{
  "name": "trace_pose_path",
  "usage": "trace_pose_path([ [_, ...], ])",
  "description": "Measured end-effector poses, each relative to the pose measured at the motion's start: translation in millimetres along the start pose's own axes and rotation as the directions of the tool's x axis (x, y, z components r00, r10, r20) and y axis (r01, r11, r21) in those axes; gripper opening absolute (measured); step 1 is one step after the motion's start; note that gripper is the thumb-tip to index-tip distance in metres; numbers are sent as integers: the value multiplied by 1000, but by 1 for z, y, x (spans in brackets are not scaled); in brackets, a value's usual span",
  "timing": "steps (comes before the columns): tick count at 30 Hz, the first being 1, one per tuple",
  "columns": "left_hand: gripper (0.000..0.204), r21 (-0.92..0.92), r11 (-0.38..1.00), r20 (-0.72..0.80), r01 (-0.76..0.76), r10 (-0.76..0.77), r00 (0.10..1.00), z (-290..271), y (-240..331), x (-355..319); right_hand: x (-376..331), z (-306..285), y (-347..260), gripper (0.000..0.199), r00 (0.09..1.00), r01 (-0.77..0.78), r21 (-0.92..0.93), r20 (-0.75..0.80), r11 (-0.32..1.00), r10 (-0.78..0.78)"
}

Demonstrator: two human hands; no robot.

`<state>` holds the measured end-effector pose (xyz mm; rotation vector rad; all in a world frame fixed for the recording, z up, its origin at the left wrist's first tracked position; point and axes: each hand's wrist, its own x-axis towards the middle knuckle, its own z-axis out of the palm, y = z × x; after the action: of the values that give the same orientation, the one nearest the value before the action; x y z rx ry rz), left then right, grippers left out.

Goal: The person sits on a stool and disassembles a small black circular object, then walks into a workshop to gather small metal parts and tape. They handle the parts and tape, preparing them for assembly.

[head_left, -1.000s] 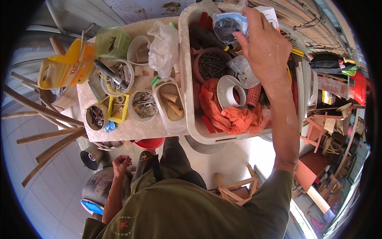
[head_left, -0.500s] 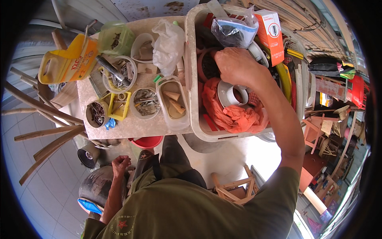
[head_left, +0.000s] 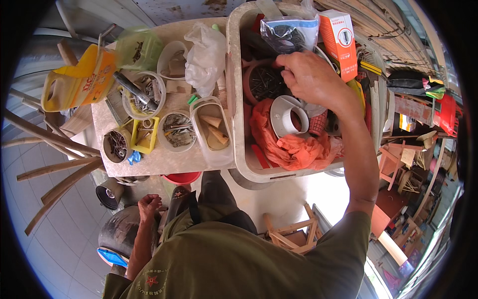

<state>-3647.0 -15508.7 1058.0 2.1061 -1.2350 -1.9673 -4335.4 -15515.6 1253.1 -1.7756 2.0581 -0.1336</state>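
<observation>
My right hand (head_left: 311,74) is inside the big pale plastic bin (head_left: 237,114), its fingers curled together; whatever they may hold is hidden. Just left of the fingertips stands a round brown pot (head_left: 249,82) of dark nails. A clear zip bag (head_left: 289,37) with something dark and coiled lies against the far side of the hand. Nearer to me, under the wrist, a white plastic pipe fitting (head_left: 286,119) rests on a crumpled orange bag (head_left: 294,152). Low at my left side hangs my left hand (head_left: 149,203), fingers loosely closed, with nothing visible in them.
Left of the bin, a table (head_left: 199,162) carries several tubs of screws and nails, a yellow basket (head_left: 145,134), a white bag (head_left: 204,60) and a cut yellow jug (head_left: 74,82). An orange-and-white box (head_left: 338,42) stands in the bin. Below are a wooden stool (head_left: 294,231) and red basin (head_left: 181,178).
My right hand has drawn back to the right, off the pot, so more of the nails show. The view has shifted slightly. My left hand stays about where it was.
</observation>
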Motion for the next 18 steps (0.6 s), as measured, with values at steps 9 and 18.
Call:
trace_pose_path([
  [9, 16, -24, 1000, -30, 11, -11, 999, 9, 17, 2, 5, 2, 1, 29, 1000, -5, 9, -6, 1000, 5],
  [18, 19, 8, 1000, -12, 12, -12, 1000, 4, 7, 7, 12, 2, -12, 25, 979, -69, -185, 174, 980, 102],
])
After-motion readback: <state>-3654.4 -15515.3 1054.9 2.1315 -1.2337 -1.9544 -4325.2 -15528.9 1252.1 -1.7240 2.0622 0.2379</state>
